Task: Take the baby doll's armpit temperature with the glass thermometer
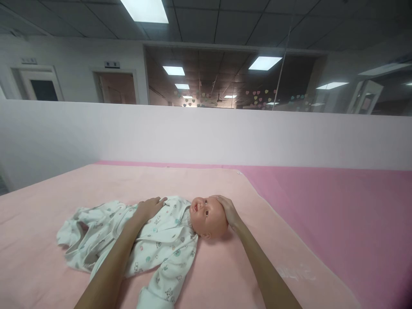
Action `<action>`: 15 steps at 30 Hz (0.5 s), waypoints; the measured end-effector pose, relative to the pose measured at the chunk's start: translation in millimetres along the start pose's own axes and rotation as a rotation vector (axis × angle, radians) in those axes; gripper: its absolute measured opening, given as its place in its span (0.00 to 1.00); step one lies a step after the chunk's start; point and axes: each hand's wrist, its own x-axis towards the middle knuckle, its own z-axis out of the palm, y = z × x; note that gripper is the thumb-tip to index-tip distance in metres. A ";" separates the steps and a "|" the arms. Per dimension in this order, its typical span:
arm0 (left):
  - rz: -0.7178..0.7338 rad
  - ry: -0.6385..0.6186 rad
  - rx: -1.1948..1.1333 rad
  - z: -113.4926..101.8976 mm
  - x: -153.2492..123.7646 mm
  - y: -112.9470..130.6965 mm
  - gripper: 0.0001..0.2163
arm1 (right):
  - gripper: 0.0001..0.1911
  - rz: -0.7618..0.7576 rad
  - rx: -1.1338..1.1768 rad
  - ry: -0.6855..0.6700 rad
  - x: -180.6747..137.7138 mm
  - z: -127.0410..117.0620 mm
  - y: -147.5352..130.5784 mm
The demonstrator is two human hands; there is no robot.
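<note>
A baby doll (210,219) lies on its back, its bald head toward the right and its face turned up. It wears a white patterned baby outfit (161,244) that spreads to the left, one sleeve reaching toward me. Across the middle of the outfit rests my left hand (150,209), its fingers stretched out over the cloth. My right hand (228,211) lies against the top of the doll's head, fingers extended along it. The doll's own hands and feet do not show.
Beneath the doll is a peach-coloured blanket (244,274) over a pink surface (322,201). A low white wall (206,137) runs along the back. Beyond it are a window (225,81) with heart stickers and a door (118,88).
</note>
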 end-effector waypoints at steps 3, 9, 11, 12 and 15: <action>-0.008 0.002 0.009 0.4 0.8 -0.2 0.25 | 0.17 0.002 0.006 0.011 -0.7 0.8 -1.2; -0.002 0.000 0.048 0.9 0.5 0.0 0.25 | 0.17 -0.025 -0.013 0.052 -1.1 0.9 -1.4; 0.007 0.000 0.054 0.6 0.2 0.1 0.24 | 0.18 -0.038 -0.009 0.074 -1.1 0.7 -0.4; 0.010 -0.002 0.056 0.4 0.1 0.1 0.24 | 0.20 -0.037 -0.005 0.083 -1.2 0.6 0.0; 0.009 -0.014 0.054 -0.1 0.1 0.0 0.25 | 0.26 -0.004 0.016 0.094 -2.1 0.4 0.3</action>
